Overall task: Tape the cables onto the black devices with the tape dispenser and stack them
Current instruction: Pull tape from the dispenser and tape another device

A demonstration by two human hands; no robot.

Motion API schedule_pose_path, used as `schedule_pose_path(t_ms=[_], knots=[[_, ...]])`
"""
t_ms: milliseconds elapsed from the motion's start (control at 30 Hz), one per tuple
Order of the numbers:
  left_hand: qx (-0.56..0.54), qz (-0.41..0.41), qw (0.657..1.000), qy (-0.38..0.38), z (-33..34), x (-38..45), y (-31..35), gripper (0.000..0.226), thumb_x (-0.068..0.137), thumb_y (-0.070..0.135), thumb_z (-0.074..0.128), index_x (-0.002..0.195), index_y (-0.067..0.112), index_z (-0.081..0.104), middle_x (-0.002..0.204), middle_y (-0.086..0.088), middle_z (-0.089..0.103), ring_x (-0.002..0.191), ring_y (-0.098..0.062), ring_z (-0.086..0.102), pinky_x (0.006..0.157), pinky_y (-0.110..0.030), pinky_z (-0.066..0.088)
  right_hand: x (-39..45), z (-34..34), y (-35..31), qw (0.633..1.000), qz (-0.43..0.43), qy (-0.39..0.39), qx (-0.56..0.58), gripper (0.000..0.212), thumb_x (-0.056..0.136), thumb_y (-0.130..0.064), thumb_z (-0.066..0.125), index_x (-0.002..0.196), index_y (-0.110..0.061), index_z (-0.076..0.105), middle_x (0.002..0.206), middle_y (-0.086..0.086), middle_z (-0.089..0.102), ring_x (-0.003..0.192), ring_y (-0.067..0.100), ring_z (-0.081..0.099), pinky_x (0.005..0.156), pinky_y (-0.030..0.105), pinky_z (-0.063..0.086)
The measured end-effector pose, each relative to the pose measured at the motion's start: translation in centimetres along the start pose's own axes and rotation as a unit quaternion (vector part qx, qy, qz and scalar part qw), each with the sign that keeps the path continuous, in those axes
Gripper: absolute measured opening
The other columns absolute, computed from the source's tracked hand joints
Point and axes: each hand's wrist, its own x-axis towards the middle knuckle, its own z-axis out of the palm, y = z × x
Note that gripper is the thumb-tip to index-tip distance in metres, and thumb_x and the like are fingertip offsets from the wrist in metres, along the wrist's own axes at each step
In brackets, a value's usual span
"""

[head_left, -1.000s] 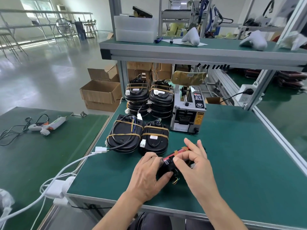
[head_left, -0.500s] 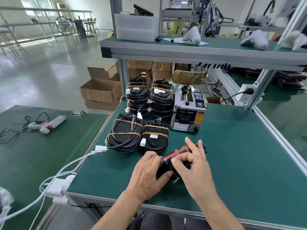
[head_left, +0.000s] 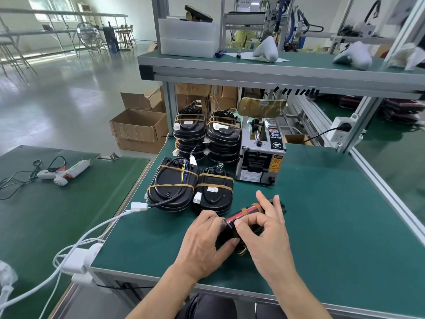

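A black device with a red strip (head_left: 241, 216) stands on edge on the green table, held between both hands. My left hand (head_left: 204, 240) grips its near left end, thumb underneath. My right hand (head_left: 266, 229) pinches its top edge with thumb and forefinger, other fingers raised. Brown tape bands cross the device near my right fingers. The grey tape dispenser (head_left: 261, 155) stands behind it. Two taped devices (head_left: 172, 185) (head_left: 215, 192) lie flat to the left, and two stacks of taped devices (head_left: 189, 132) (head_left: 224, 134) stand further back.
A white cable and plug (head_left: 138, 206) hang off the table's left edge toward a white adapter (head_left: 76, 261). A glue gun (head_left: 62, 172) lies on the left bench. Cardboard boxes (head_left: 138, 128) sit on the floor. An overhead shelf (head_left: 276, 70) spans the back.
My right thumb and forefinger have closed a little tighter on the device's top edge. The device and left hand stay in the same place.
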Motion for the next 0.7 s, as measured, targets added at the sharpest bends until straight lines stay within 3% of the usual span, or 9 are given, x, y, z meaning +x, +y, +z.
schedule_pose_path(t_ms=[233,433,700], knots=[[0.001,-0.006,1.000,-0.005,0.03,-0.07,0.00,0.036,0.103,0.055,0.056,0.089,0.024,0.044,0.090,0.004,0.052,0.092,-0.021,0.054,0.070,-0.037,0.051,0.03,0.27,0.02,1.000,-0.002,0.011,-0.005,0.019,0.087,-0.024,0.076,0.076,-0.039,0.070,0.160,-0.024,0.035,0.149,-0.016,-0.005,0.128,0.049,0.004],[-0.004,0.001,1.000,-0.008,0.03,-0.07,0.04,0.035,0.102,0.053,0.059,0.090,0.024,0.044,0.090,0.005,0.053,0.093,-0.022,0.055,0.072,-0.038,0.051,-0.01,0.37,0.18,1.000,-0.007,0.015,-0.016,0.017,0.085,-0.025,0.075,0.076,-0.038,0.069,0.160,-0.023,0.035,0.150,-0.015,-0.006,0.127,0.040,-0.007],[-0.008,0.017,1.000,0.004,-0.04,0.01,0.06,0.045,0.099,0.048,0.066,0.095,0.040,0.022,0.088,0.014,0.040,0.093,-0.021,0.054,0.071,-0.036,0.050,0.05,0.35,0.38,0.999,-0.010,0.019,-0.028,0.014,0.083,-0.024,0.075,0.078,-0.036,0.069,0.159,-0.022,0.038,0.151,-0.013,-0.003,0.124,0.034,-0.009]])
